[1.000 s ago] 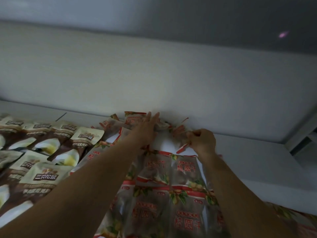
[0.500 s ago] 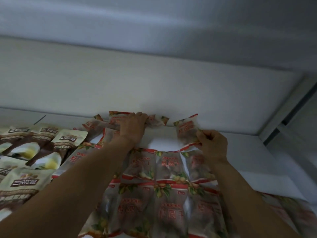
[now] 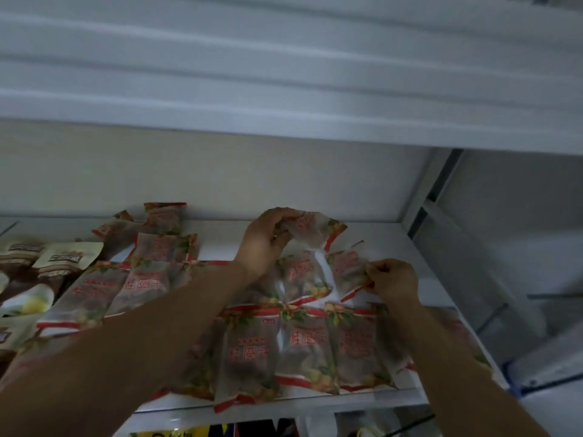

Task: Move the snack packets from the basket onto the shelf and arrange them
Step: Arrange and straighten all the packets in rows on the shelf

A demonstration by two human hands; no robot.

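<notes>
White shelf [image 3: 217,238], strewn with packets [image 3: 249,351].
Upper packet [image 3: 315,228] is gripped by the left hand [image 3: 263,244], mid-frame; lower packet [image 3: 347,269] is pinched by the right hand [image 3: 394,279].

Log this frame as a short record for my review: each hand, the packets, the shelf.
Left grip: hand curled round one red-trimmed packet near the shelf's back
Right grip: hand pinches the edge of another packet
Shelf: white, with rows of red-trimmed packets lying flat
Far left: brown-and-cream packets
Basket: not in view
</notes>
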